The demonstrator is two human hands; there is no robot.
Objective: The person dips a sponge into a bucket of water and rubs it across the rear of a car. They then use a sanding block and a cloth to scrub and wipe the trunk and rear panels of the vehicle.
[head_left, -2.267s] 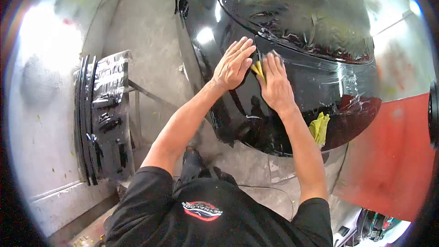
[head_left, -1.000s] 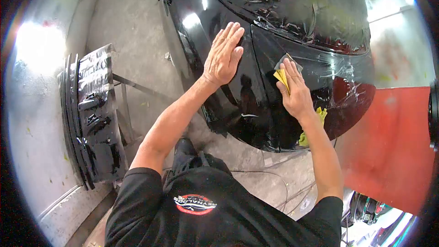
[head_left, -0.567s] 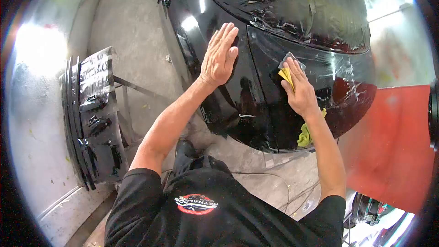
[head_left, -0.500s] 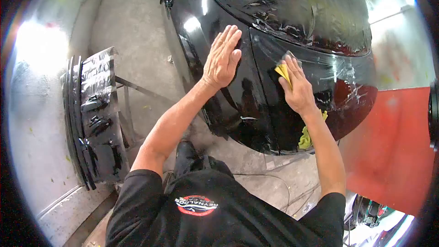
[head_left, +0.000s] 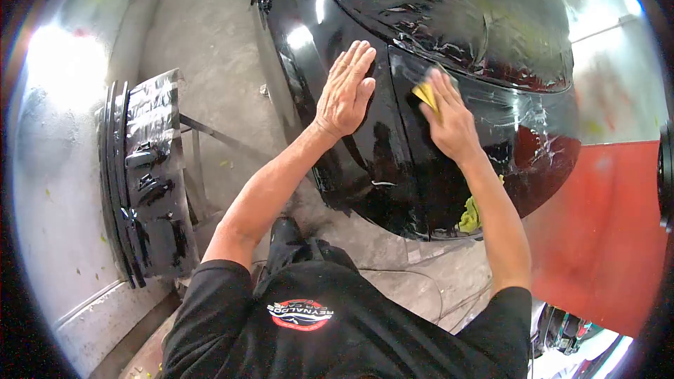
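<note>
A glossy black car body (head_left: 379,140) lies below my hands, with a dark seam between two panels. My left hand (head_left: 345,91) rests flat on the panel left of the seam, holding nothing. Right of the seam, my right hand (head_left: 447,114) presses a folded yellow sheet (head_left: 425,94) on the black surface; its fingertips are slightly blurred. Wrinkled clear plastic film (head_left: 484,21) covers the glass above. A yellow-green cloth (head_left: 470,216) sits on the car's lower edge, beside my right forearm.
On the left, a stand (head_left: 158,175) holds black painted parts. A red panel (head_left: 597,231) stands at the right. Cables (head_left: 439,288) run over the concrete floor (head_left: 203,49) near the car. Equipment (head_left: 565,330) shows at the lower right.
My right hand and the yellow sheet have moved up and slightly left over the panel. My left hand stays flat on the same part of the car.
</note>
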